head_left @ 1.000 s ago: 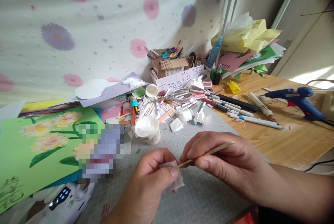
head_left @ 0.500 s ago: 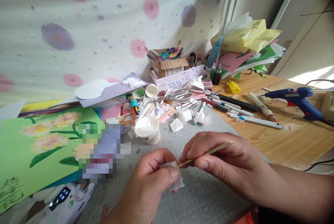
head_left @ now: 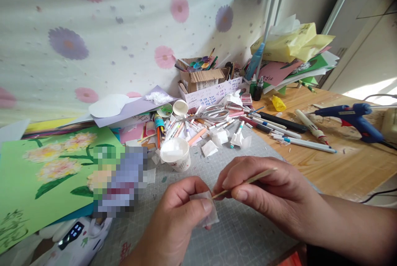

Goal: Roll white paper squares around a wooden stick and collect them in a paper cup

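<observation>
Between the thumb and fingers of my left hand (head_left: 182, 208) is pinched a small piece of thin white paper (head_left: 212, 215). My right hand (head_left: 263, 191) grips a thin wooden stick (head_left: 262, 175) at a slant, its lower tip touching the paper by my left thumb. Both hands are closed and hover low over the grey cutting mat (head_left: 248, 237). Just beyond them stands a white paper cup (head_left: 175, 158) with whitish material inside. Folded white paper bits (head_left: 210, 148) lie on the mat behind my right hand.
Many markers (head_left: 198, 127) and a pair of scissors (head_left: 215, 113) are heaped at the back. A blue glue gun (head_left: 353, 119) lies on the wooden table to the right. At left is a green sheet with painted flowers (head_left: 62, 191). A cardboard box (head_left: 201, 78) stands against the curtain.
</observation>
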Available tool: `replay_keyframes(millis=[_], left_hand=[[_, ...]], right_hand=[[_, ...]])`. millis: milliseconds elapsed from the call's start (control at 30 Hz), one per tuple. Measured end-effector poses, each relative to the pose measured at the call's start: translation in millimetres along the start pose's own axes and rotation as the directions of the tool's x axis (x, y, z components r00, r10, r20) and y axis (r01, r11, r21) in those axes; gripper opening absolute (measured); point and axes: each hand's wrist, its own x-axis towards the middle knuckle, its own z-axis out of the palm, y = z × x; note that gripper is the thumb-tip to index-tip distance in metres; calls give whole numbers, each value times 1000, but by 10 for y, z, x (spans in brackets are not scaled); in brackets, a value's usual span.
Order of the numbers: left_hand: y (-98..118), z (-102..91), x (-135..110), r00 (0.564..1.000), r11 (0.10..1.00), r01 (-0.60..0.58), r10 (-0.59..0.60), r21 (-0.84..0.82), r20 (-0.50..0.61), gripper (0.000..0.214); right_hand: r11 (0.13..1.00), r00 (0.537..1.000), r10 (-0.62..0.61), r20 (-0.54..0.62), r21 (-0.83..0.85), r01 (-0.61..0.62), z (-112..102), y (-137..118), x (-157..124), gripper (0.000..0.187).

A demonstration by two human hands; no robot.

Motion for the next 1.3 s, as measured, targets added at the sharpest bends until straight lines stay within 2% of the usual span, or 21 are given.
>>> replay_keyframes(millis=[1300], left_hand=[[-15, -29, 15, 999, 1000, -14, 14, -1, 49, 2]], right_hand=[[1000, 1000, -8, -4, -10, 7, -7, -17, 3, 9]])
